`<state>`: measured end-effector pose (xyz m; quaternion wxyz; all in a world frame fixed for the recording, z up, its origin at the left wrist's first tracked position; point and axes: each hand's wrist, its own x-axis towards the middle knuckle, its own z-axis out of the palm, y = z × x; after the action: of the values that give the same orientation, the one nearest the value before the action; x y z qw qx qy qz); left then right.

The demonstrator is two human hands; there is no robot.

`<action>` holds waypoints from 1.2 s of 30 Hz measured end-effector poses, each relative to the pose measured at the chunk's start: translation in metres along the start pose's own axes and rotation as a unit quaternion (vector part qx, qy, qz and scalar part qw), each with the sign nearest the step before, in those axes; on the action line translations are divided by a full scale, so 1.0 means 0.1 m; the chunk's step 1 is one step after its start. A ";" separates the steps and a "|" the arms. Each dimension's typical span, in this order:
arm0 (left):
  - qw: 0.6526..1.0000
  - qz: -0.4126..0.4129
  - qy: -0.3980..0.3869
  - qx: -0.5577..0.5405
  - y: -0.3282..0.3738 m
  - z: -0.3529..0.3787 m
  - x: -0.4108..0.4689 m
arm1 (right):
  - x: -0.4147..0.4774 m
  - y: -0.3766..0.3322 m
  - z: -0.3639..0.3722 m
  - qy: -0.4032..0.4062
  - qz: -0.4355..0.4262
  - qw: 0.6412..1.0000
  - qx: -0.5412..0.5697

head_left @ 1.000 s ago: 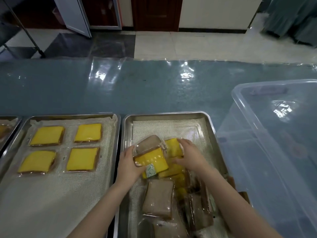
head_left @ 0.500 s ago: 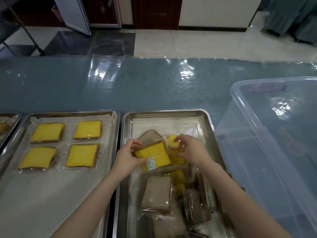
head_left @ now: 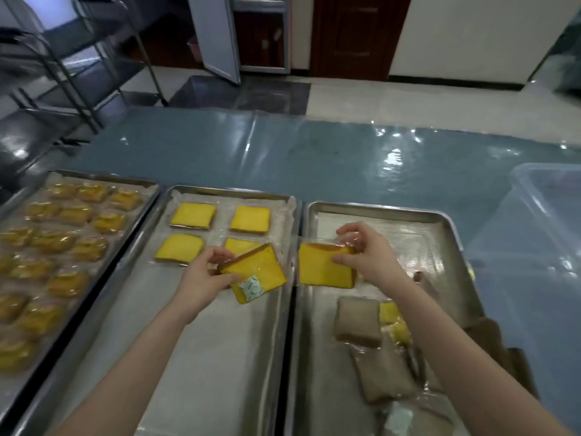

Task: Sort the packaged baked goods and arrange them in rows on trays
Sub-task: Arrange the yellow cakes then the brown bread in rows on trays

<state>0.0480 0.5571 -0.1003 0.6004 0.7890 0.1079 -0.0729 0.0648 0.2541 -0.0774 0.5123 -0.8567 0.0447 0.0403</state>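
Both forearms reach forward from the near edge, roughly parallel. The left hand (head_left: 204,275) is over the middle rectangular metal tray (head_left: 226,192), close to its right edge. It grips a square yellow cake slice in clear film with a white label (head_left: 256,272), with the thumb on the top face and the fingers curled round the slice's left edge. This labelled slice is tilted, with the label corner toward the near edge. Contact with the tray liner cannot be determined.

The right hand (head_left: 367,256) is over the right rectangular metal tray (head_left: 377,208), near its left edge. Its fingers are bent and pinch a second square yellow cake slice in clear film (head_left: 323,267) at the slice's far right corner. The slice's left edge reaches the tray's left rim.

Four wrapped yellow slices (head_left: 193,215) lie in two rows of two at the far end of the middle tray. The near right one is partly hidden behind the labelled slice.

Brown wrapped slices (head_left: 356,320) lie heaped in the near half of the right tray. The left metal tray (head_left: 103,179) carries rows of golden wrapped pastries (head_left: 75,214). A clear plastic bin (head_left: 550,234) stands just beside the right tray's right edge.
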 end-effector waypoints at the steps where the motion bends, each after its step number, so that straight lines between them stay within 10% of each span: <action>1: 1.000 -0.005 0.011 0.008 -0.08 -0.18 -0.03 | -0.03 -0.06 0.17 -0.011 -0.003 1.000 -0.001; 14: 0.994 0.058 0.003 0.092 -0.85 -1.70 -0.36 | -0.71 -0.12 2.13 -0.180 0.150 0.972 0.003; 23: 0.989 0.086 -0.013 0.121 -1.10 -1.85 -0.43 | -0.95 -0.07 2.53 -0.043 0.040 0.944 -0.326; 30: 0.988 0.067 -0.044 0.134 -1.26 -1.98 -0.42 | -0.97 -0.78 3.10 -0.061 0.198 0.977 0.058; 36: 0.970 -0.019 -0.021 0.240 -1.50 -2.03 -0.48 | -1.00 -0.64 3.21 -0.087 0.212 0.973 -0.003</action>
<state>-0.0399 0.7868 -0.1736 0.3945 0.9059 0.0896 -0.1251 -0.0348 0.5709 -0.1615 0.4918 -0.8223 0.1808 0.2222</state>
